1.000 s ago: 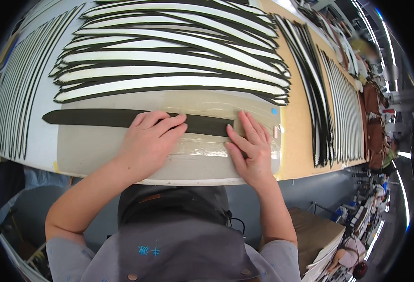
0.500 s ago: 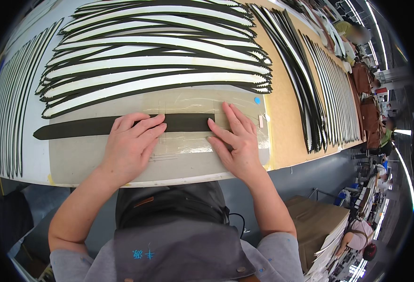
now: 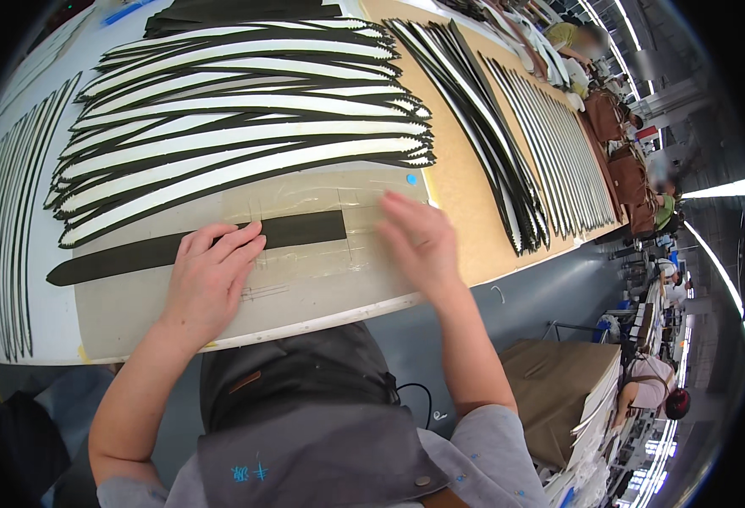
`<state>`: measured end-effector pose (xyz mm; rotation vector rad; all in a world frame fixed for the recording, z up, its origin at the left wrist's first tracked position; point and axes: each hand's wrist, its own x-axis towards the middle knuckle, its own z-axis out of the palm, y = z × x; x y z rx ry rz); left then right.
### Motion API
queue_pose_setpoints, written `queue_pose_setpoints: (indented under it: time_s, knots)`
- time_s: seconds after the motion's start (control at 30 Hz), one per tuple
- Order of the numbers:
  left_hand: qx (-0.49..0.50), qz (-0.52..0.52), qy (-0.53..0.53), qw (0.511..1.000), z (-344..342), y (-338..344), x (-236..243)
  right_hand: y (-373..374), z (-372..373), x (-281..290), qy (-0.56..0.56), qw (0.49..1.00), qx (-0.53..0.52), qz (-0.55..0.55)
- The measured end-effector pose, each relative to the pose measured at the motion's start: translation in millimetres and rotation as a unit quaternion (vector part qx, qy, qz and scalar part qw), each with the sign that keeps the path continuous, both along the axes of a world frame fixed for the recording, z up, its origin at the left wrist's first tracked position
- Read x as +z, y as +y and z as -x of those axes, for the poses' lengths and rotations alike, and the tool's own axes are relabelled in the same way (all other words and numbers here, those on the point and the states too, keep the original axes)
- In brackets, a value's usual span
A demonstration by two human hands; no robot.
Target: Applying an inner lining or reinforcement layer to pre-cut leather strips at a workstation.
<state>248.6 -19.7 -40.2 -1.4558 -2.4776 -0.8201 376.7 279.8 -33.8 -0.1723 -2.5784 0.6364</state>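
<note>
My left hand (image 3: 216, 275) rests open on a long dark strip (image 3: 305, 227) with a pointed left end, its fingertips pressing on the strip's middle. The strip lies on a grey mat (image 3: 127, 313) with a clear taped sheet and thin marked lines. My right hand (image 3: 419, 241) is raised just right of the strip's square end, blurred by motion, so what its fingers hold, if anything, cannot be made out. A small blue disc (image 3: 411, 179) lies above that hand.
A heap of black-edged white strips (image 3: 237, 144) lies beyond the mat. Thin strips (image 3: 8, 220) line the left; a black-and-white bundle (image 3: 474, 127) and rows of strips (image 3: 559, 144) lie on tan board (image 3: 474, 262). Co-workers (image 3: 648, 381) appear at right.
My right hand has lifted from the strip's end and moved slightly right of it. My left hand stays on the strip. The whole view has shifted as the head turned.
</note>
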Motion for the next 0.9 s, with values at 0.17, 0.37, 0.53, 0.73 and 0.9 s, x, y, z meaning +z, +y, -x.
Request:
queue_pose_setpoints:
  time_s: [0.17,0.37,0.53,0.73,0.9]
  knots:
    - [-0.007,-0.015,0.008,1.0,0,2,-2,65,-6,8,-0.067,0.97,-0.227,0.053]
    - [0.024,-0.014,-0.023,0.999,-1,-7,-5,85,3,-1,-0.154,0.958,-0.202,0.136]
    - [-0.01,-0.036,0.009,0.999,1,-2,-11,67,7,36,-0.155,0.964,-0.167,0.135]
    - [0.003,-0.049,0.008,0.999,-1,-5,-15,-49,53,48,-0.126,0.935,0.069,0.325]
    - [0.007,-0.037,0.007,0.999,-2,-3,-18,-79,80,27,-0.2,0.866,0.081,0.451]
